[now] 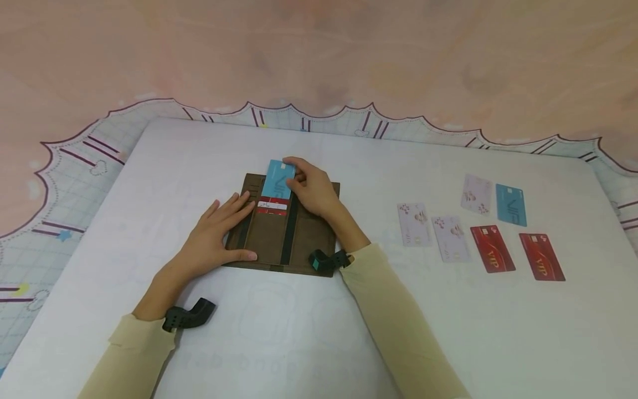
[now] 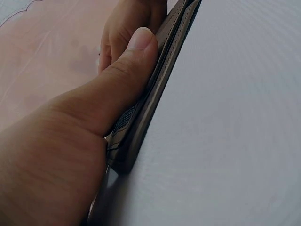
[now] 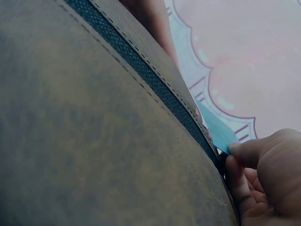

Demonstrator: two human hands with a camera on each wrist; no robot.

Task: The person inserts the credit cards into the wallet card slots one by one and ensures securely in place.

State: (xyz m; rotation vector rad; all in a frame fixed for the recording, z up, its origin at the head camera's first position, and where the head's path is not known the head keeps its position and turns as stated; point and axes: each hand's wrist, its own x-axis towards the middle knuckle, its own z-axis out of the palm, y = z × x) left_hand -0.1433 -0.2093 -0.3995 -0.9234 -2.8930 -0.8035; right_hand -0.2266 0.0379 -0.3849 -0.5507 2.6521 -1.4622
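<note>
A brown wallet [image 1: 266, 238] lies spread on the white table, dark woven strips running along its inside. My right hand [image 1: 315, 188] pinches a blue card [image 1: 277, 180] by its right edge, between thumb and fingertips. The card's lower end overlaps a red card [image 1: 271, 205] with a white strip, which sits in a slot of the wallet. My left hand [image 1: 219, 233] rests with fingers spread on the wallet's left side, thumb along its near edge. In the right wrist view the blue card [image 3: 217, 129] shows at the wallet's far edge, beside the right thumb.
To the right lie several loose cards on the table: pale flowered ones such as the near-left card [image 1: 413, 224], another blue card [image 1: 510, 205], and two red cards [image 1: 492, 249]. A patterned cloth border [image 1: 319, 118] runs behind the white tabletop [image 1: 279, 343].
</note>
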